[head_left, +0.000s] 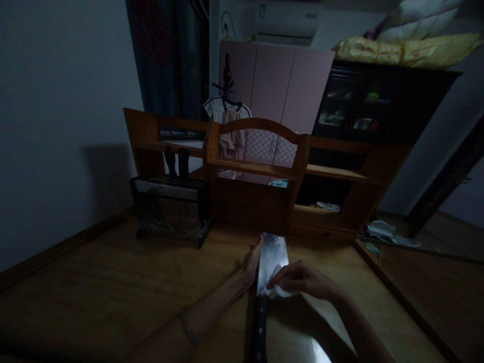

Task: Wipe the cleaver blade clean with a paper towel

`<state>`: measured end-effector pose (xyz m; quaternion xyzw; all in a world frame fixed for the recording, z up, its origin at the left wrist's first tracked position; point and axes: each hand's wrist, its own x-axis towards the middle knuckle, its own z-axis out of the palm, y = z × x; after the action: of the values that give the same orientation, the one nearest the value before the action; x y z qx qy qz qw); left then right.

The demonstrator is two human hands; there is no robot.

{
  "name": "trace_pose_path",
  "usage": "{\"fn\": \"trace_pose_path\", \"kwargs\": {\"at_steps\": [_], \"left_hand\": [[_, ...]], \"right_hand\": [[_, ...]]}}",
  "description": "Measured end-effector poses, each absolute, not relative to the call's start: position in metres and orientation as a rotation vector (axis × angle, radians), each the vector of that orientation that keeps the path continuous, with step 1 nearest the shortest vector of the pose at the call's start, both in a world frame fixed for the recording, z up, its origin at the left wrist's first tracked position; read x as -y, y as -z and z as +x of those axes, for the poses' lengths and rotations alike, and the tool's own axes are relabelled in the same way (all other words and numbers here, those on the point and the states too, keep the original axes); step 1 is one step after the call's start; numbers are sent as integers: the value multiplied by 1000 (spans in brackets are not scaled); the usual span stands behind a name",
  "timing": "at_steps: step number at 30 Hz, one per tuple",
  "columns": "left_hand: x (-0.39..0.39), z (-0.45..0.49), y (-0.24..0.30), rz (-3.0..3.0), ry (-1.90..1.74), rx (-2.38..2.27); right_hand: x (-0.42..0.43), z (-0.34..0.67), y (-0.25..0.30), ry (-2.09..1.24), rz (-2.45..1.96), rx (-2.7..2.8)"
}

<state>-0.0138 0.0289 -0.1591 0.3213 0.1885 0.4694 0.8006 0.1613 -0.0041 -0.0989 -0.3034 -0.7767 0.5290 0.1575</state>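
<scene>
A cleaver (272,250) with a broad metal blade and a black riveted handle is held up over the wooden table, its handle toward me. My left hand (252,264) grips the blade along its left edge, with most of its fingers hidden behind the metal. My right hand (304,278) is closed on a crumpled white tissue (279,291) and presses it against the lower part of the blade, near the handle. Whether the tissue is paper or cloth is hard to tell in the dim light.
On the left of the table (94,292) stands a knife block (170,206) with two dark handles sticking up. A wooden shelf unit (251,201) runs along the back edge. A wall (68,126) closes the left side. Bright light reflects near the front.
</scene>
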Motion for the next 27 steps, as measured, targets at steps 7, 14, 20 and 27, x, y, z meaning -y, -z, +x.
{"fn": "trace_pose_path", "kwargs": {"at_steps": [7,14,20,27], "left_hand": [[-40,-13,169,703,-1045,-425],[-37,-11,165,657,-1015,-306],[-34,-11,163,630,-1044,-302],[-31,-12,159,631,-1039,-340]], "right_hand": [[-9,161,112,-1177,-880,2144],[-32,162,143,-731,-939,2170],[-32,158,153,-375,-1048,2344],[-38,153,170,-478,-1139,2111]]}}
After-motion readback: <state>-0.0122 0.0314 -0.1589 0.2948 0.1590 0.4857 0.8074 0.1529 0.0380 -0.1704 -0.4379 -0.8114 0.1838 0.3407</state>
